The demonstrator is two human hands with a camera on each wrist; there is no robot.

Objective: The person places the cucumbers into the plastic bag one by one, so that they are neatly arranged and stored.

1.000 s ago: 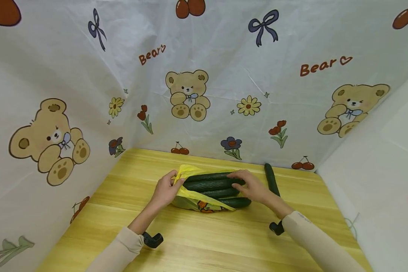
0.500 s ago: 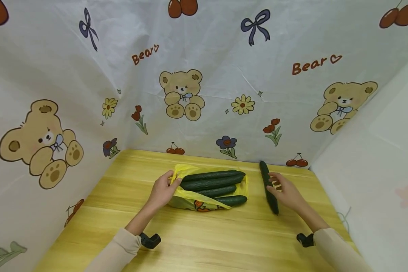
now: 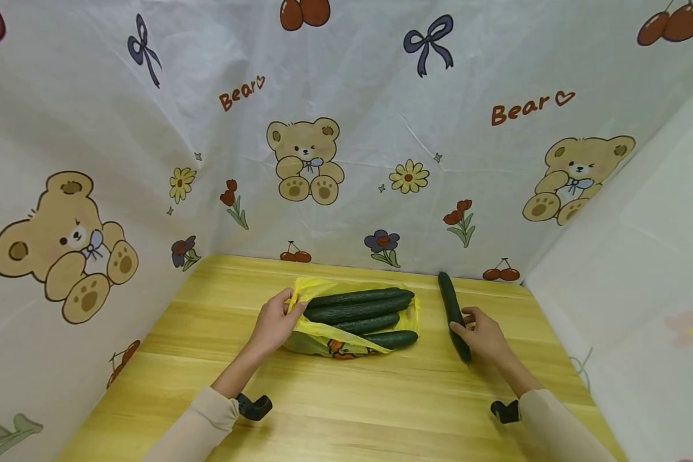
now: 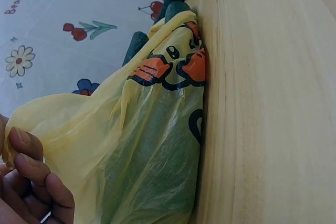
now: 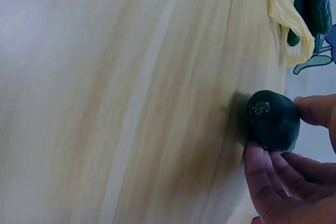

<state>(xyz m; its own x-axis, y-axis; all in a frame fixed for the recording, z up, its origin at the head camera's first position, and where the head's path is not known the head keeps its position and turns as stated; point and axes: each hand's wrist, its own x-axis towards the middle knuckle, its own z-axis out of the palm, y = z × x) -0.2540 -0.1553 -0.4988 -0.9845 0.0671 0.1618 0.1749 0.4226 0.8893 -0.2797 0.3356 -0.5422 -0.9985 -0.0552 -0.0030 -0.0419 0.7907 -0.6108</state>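
A yellow plastic bag (image 3: 312,344) with an orange and black print lies on its side, its mouth facing right. Several dark green cucumbers (image 3: 359,311) lie lengthwise inside, their ends showing at the opening. My left hand (image 3: 273,324) pinches the bag's upper left edge; in the left wrist view the thin plastic (image 4: 58,124) is drawn up into the fingers. To the right of the bag, one loose cucumber (image 3: 449,298) lies on the table. Around its near half, my right hand (image 3: 485,335) has the thumb on one side and fingers on the other, as the right wrist view confirms at its end (image 5: 273,120).
The light wooden table (image 3: 346,410) meets a white sheet (image 3: 358,141) printed with bears and flowers at the back and left. A plain white panel (image 3: 629,289) stands on the right. Black wrist devices (image 3: 254,407) sit under both forearms.
My right hand has left the cucumbers in the bag and moved right to the loose cucumber, then slid toward its near end and gripped it. My left hand keeps hold of the bag.
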